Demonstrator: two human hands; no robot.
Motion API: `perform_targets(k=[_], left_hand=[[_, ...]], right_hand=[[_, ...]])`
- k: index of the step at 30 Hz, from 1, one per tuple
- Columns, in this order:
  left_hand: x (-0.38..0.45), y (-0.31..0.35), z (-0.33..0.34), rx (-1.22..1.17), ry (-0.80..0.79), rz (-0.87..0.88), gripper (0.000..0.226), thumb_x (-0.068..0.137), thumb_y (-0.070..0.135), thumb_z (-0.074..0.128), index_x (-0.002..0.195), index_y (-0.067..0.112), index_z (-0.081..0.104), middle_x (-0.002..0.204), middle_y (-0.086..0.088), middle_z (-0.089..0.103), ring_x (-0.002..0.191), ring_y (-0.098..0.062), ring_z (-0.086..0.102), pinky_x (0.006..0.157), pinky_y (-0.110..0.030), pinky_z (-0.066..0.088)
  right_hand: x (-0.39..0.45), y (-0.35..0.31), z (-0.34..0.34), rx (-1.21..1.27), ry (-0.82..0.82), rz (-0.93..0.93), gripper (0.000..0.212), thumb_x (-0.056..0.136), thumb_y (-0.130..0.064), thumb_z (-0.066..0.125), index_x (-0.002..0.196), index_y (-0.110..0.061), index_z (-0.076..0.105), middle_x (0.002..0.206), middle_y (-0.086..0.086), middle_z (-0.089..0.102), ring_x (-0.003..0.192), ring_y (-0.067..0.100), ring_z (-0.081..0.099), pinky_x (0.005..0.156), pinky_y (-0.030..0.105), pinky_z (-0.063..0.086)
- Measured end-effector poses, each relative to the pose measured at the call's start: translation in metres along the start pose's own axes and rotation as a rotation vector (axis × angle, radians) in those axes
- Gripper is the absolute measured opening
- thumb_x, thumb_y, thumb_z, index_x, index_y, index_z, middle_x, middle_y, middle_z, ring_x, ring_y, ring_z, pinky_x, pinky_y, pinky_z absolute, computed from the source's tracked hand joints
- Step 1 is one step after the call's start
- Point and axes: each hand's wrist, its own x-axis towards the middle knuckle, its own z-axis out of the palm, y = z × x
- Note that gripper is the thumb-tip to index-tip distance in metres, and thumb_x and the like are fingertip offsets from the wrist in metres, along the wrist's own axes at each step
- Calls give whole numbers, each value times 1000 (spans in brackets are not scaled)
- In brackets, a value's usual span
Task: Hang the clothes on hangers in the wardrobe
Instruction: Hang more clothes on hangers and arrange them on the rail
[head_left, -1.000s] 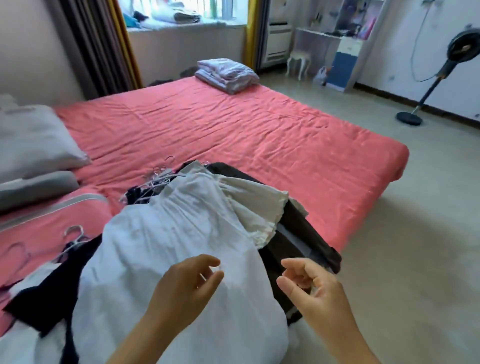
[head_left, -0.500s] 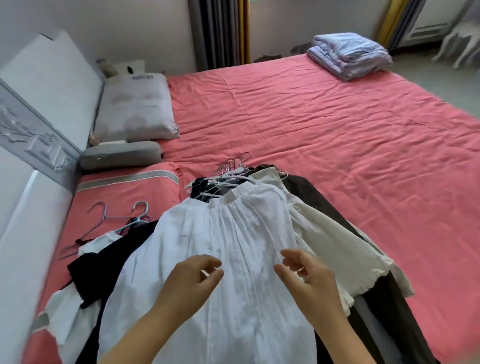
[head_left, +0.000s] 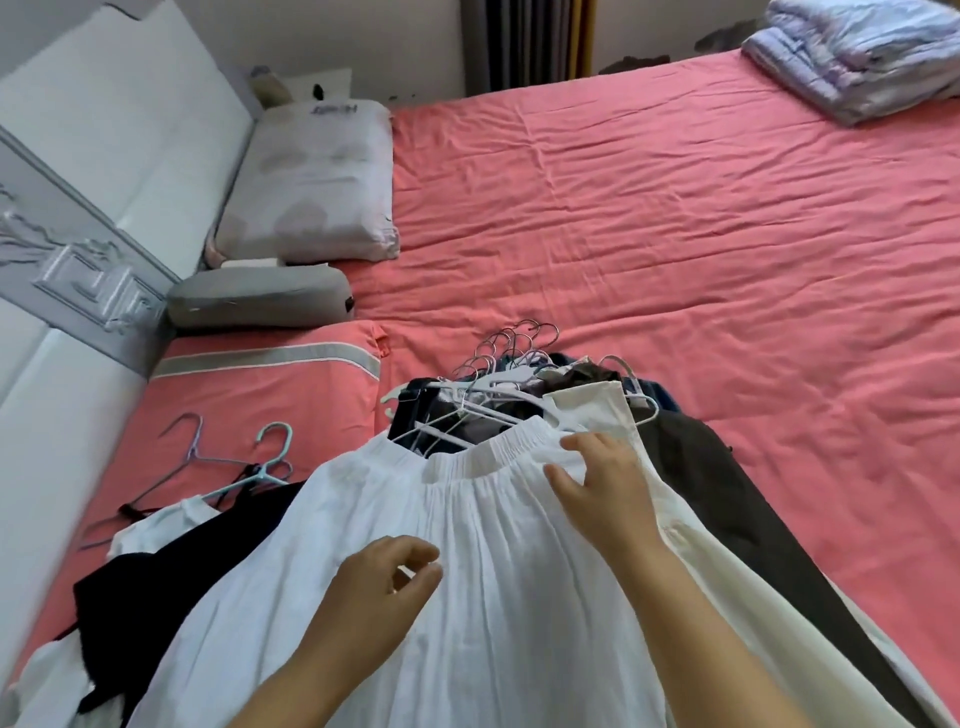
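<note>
A white skirt (head_left: 467, 545) with an elastic waistband lies on top of a heap of clothes on the bed. My right hand (head_left: 605, 486) reaches over it with fingers spread, fingertips at the right end of the waistband. My left hand (head_left: 387, 584) hovers over the skirt's middle with loosely curled fingers, holding nothing. Behind the waistband lies a bunch of white hangers (head_left: 498, 384) with metal hooks, on dark clothes. A cream garment (head_left: 691, 545) and a brown one (head_left: 727, 499) lie to the right. A black garment (head_left: 171, 571) lies to the left.
Two loose hangers (head_left: 234, 462) lie on a pink pillow (head_left: 260, 395) at the left. A grey pillow (head_left: 260, 299) and a white one (head_left: 311, 182) sit by the white headboard (head_left: 104, 156). A folded blanket (head_left: 862, 52) rests at the far right of the pink bed sheet (head_left: 675, 234).
The view swung left from the room toward the headboard. My right hand moved forward up the skirt to its waistband. My left hand stayed over the skirt's middle.
</note>
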Motion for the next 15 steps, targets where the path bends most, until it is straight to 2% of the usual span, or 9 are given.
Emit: perform_targets(k=[2,5,7,9,11,13,15], left_hand=[[14,-5,0,1,18,-36,7,87,28,64,89,34,66,92,14,64,78,8,56,67,-10,43],[31,-9,0,-14,39,-57,8,87,25,64,88,33,66,91,13,65,77,7,56,67,-9,44],[42,-10,0,-25,51,-67,8,87,24,65,88,31,67,90,13,65,77,7,56,68,-9,44],[51,-10,0,-36,57,-73,8,87,24,65,88,31,67,90,12,65,75,7,56,67,-9,44],[58,-10,0,-46,62,-68,7,87,23,65,88,30,67,89,12,66,75,6,57,67,-8,44],[63,-9,-1,-48,63,-51,7,87,23,64,88,30,67,89,12,67,76,6,57,68,-7,43],[67,-7,-3,-55,74,-32,7,87,23,64,89,29,67,89,12,67,77,6,57,68,-6,42]], right_hand=[[21,5,16,-81,14,-18,31,78,-20,70,106,-8,66,109,8,65,108,35,51,91,40,35],[39,11,33,-294,-101,5,36,82,-30,58,116,-18,58,119,1,59,117,28,45,94,36,23],[43,16,44,-383,-128,-30,35,76,-30,51,108,-19,58,111,-1,61,108,27,48,87,36,22],[47,22,55,-364,-88,-60,35,68,-25,55,100,-14,62,99,5,62,95,33,53,81,38,24],[51,22,57,-371,-106,-67,37,70,-19,62,107,-13,60,99,7,59,96,33,52,80,39,25],[57,19,55,-415,-133,-21,36,77,-19,58,112,-15,54,100,6,56,100,31,50,79,38,26],[57,14,53,-413,-84,-28,28,72,-17,55,99,-11,58,85,8,59,86,33,56,71,38,28]])
